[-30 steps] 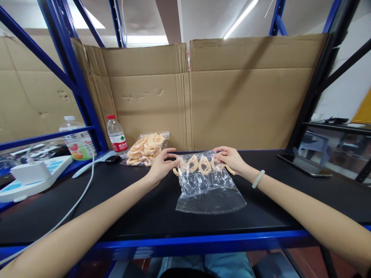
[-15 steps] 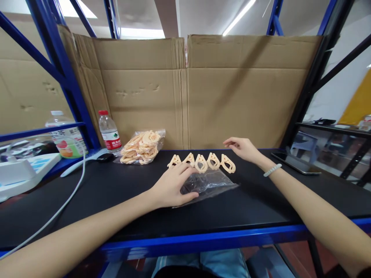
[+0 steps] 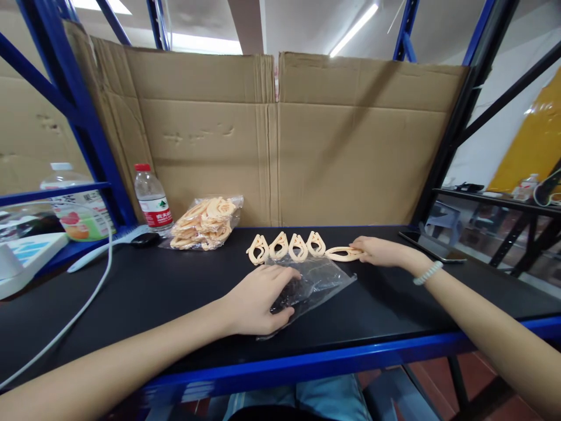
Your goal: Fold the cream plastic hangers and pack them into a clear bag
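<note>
Several beige drop-shaped plastic pieces, which look like folded hangers (image 3: 298,249), lie in a row across the black table. At the right end of the row, my right hand (image 3: 380,250) pinches the tip of one folded hanger (image 3: 343,254), which points sideways and lies near the table surface. My left hand (image 3: 263,295) rests on a clear plastic bag (image 3: 322,283) in front of the row. Its thumb and fingers are spread apart over the bag's left part, and the fingers hide that end of the bag.
Back left, a bulging clear bag of beige pieces (image 3: 205,225) stands beside a red-capped water bottle (image 3: 153,202). A pale-handled brush (image 3: 109,248) and a white cable (image 3: 94,289) lie further left. A dark phone-like slab (image 3: 432,245) lies at the right. Cardboard (image 3: 363,146) walls the back.
My right hand has come down onto the rightmost folded hanger, gripped its tip and turned it sideways. My left hand stays on the clear bag. The view has shifted slightly.
</note>
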A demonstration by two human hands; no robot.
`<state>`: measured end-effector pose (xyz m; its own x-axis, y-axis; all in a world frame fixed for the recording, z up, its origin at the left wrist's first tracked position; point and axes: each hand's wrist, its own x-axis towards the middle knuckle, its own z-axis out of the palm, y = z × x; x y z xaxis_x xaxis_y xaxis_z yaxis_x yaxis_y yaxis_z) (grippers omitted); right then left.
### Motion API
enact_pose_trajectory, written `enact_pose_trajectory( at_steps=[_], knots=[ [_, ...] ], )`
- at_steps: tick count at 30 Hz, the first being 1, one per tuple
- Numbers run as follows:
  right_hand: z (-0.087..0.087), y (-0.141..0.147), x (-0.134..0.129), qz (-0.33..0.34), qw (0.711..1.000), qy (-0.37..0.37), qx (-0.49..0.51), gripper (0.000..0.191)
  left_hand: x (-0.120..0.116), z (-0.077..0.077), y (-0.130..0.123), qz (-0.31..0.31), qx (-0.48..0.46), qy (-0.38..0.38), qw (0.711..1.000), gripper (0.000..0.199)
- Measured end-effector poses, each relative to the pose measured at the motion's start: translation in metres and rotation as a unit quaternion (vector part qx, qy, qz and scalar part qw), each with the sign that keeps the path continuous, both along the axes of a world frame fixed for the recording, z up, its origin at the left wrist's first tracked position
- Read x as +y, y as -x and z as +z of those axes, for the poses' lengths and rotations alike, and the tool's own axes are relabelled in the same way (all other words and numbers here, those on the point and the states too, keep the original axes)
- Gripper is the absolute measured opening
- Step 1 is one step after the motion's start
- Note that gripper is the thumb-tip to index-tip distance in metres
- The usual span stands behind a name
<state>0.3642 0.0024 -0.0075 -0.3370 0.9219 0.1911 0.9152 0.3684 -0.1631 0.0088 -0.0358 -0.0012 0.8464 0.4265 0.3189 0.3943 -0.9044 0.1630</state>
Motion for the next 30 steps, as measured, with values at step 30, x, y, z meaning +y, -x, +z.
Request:
enact_pose_trajectory(
  at_steps=[30],
  knots=[
    [-0.016, 0.046, -0.194, 0.041, 0.928, -0.359, 0.093, 0.042, -0.064, -0.016, -0.012, -0.001, 0.012, -0.085, 0.996, 0.043]
  ],
)
